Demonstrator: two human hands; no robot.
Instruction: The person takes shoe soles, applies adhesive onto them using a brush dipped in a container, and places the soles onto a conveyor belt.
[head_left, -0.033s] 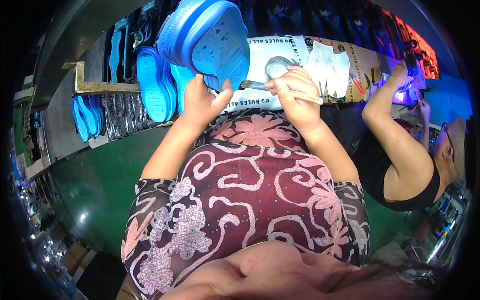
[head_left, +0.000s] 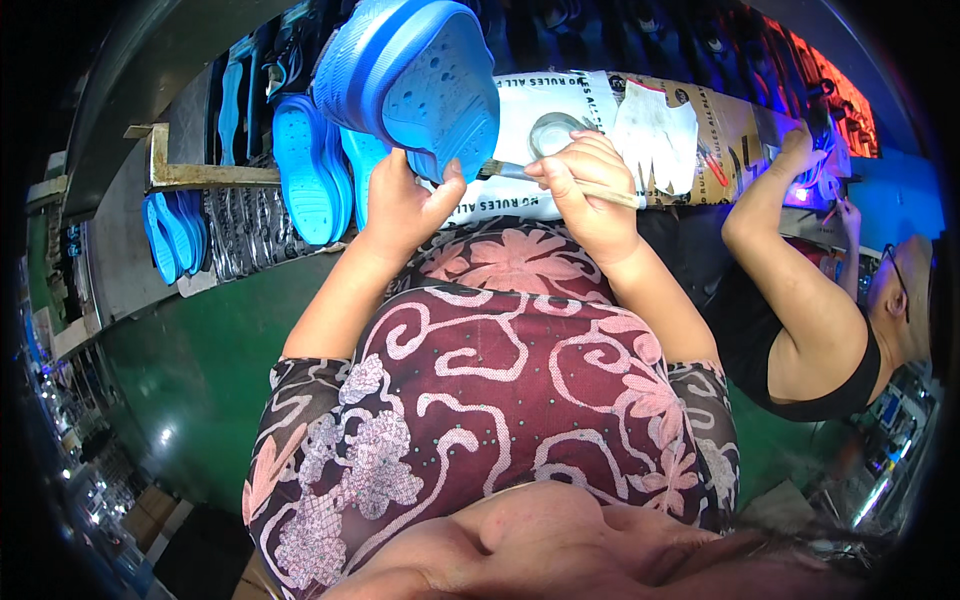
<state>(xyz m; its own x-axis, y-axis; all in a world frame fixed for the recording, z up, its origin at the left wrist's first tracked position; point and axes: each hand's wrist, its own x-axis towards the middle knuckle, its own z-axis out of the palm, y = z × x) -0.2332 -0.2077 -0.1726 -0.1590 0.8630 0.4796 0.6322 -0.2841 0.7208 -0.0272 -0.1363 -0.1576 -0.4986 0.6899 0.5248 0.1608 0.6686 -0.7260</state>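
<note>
My left hand (head_left: 408,205) grips a thick blue shoe sole (head_left: 445,85) from below, thumb along its near end. The sole is tilted up, and its face with small holes and grooves shows. A flat paintbrush (head_left: 512,171) with a pale wooden handle is pinched in my right hand (head_left: 597,195). Its dark bristles point left and reach the edge of the sole; whether they touch cannot be told. Just beyond my right hand stands a clear glass dish (head_left: 553,136), partly hidden by the fingers.
Printed white sheeting (head_left: 520,110) and a torn paper (head_left: 657,135) cover the bench. More blue soles (head_left: 303,170) lie left of my left hand, with a smaller stack (head_left: 176,235) farther left. A metal frame bar (head_left: 215,176) juts there. On the right another person (head_left: 800,310) works under purple light.
My right hand and the paintbrush have shifted very slightly left, toward the sole. My left hand and the sole stay nearly still.
</note>
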